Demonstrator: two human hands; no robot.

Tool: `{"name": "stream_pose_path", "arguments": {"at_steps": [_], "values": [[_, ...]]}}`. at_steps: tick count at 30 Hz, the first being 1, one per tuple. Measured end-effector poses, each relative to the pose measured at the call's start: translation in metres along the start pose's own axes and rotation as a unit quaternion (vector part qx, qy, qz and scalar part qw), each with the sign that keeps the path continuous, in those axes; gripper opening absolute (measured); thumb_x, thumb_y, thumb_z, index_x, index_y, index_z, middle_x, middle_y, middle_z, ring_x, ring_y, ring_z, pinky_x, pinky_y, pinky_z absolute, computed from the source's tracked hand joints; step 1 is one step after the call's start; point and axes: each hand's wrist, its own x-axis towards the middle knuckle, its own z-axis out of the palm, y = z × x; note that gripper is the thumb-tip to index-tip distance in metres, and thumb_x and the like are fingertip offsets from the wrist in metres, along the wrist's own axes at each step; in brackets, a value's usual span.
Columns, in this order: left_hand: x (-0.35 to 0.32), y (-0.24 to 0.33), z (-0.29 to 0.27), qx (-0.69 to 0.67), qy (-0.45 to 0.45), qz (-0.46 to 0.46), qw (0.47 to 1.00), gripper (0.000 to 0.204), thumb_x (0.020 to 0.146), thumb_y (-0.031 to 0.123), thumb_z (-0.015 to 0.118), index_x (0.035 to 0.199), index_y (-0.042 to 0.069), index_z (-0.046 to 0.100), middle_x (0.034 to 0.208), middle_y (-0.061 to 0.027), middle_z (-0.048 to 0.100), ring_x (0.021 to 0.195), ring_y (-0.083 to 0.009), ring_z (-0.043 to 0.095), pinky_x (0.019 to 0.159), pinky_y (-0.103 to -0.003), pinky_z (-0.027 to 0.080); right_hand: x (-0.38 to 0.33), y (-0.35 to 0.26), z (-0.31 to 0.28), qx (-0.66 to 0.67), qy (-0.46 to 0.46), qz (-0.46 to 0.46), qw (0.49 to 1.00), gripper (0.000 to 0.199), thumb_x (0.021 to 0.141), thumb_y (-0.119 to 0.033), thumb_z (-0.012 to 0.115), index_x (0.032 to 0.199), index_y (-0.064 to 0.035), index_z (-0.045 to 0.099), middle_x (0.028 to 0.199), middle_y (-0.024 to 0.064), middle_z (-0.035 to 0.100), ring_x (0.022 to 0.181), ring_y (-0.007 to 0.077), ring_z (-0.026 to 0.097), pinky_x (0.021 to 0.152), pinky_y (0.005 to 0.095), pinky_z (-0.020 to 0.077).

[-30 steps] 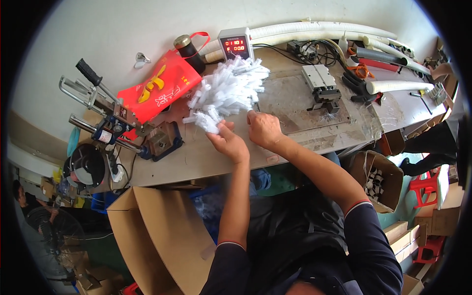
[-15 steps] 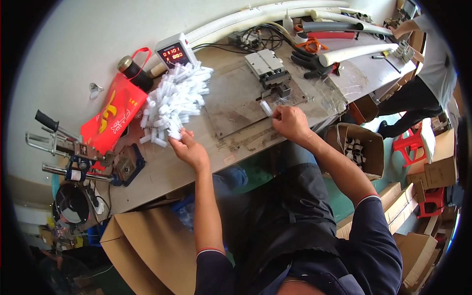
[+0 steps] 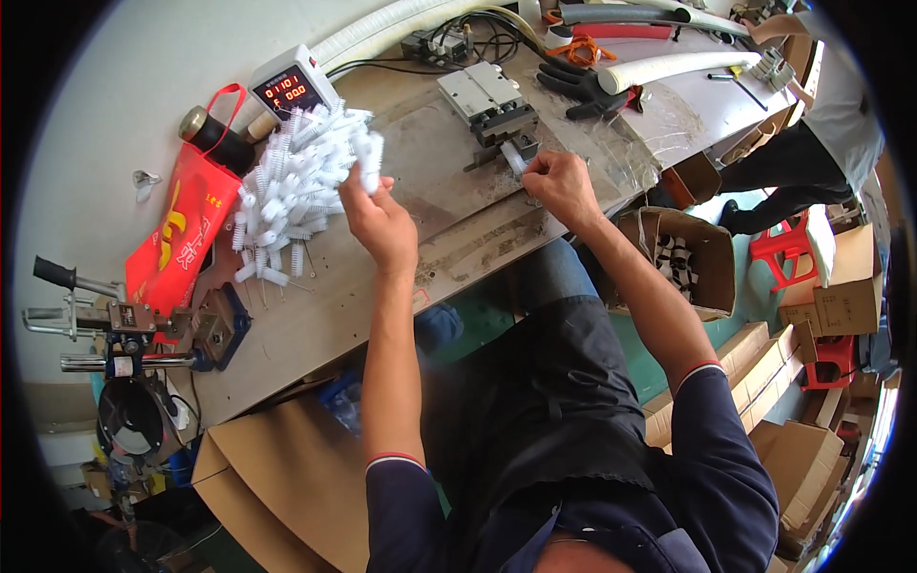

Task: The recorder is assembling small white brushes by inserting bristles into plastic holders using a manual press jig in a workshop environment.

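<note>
Open plate (image 3: 435, 172) spans mid-frame above the bench edge (image 3: 296, 370). Left hand (image 3: 379, 224) holds blurred white plastic (image 3: 371, 164); right hand (image 3: 564, 187) pinches a translucent white piece (image 3: 514, 159).

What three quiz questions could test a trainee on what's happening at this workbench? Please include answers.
1. True or false: the right hand holds a white piece close to the metal fixture.
2. Which stands at the far edge of the pile of white pieces?
A. a red stool
B. a display box
C. a cardboard box
3. What does the left hand hold?

Key:
1. True
2. B
3. White ribbed material; blur hides whether it is one piece or several.
</note>
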Motion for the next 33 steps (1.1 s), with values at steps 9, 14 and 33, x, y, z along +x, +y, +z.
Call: {"name": "stream_pose_path", "arguments": {"at_steps": [9,14,33], "values": [[-0.001,-0.008,0.001,0.006,0.058,0.006,0.998,0.028,0.101,-0.001,0.051,0.129,0.0,0.056,0.095,-0.0112,0.063,0.086,-0.0257,0.064,0.079,-0.039,0.052,0.003,0.007,0.005,0.037,0.017,0.022,0.999,0.019,0.075,-0.013,0.068,0.082,0.0036,0.073,0.072,0.0151,0.07,0.065,0.0208,0.067,0.066,0.0366,0.0539],[-0.001,-0.01,0.0,0.019,0.064,0.03,0.997,0.028,0.102,-0.001,0.05,0.129,0.001,0.056,0.095,-0.0107,0.063,0.085,-0.0232,0.065,0.077,-0.037,0.054,-0.001,-0.009,0.006,0.077,0.02,0.077,0.994,0.016,0.076,-0.009,0.067,0.082,0.0054,0.072,0.067,0.0085,0.068,0.062,0.0133,0.062,0.059,0.0312,0.0508],[-0.002,-0.006,0.0,0.04,0.034,0.047,0.998,0.035,0.095,-0.004,0.053,0.131,-0.002,0.053,0.114,-0.0224,0.06,0.107,-0.0417,0.061,0.092,-0.049,0.048,0.011,-0.006,0.014,0.154,0.035,0.083,0.984,0.015,0.085,-0.012,0.073,0.083,0.0017,0.069,0.066,0.0033,0.064,0.049,0.0066,0.053,0.04,0.0237,0.0382]]}}
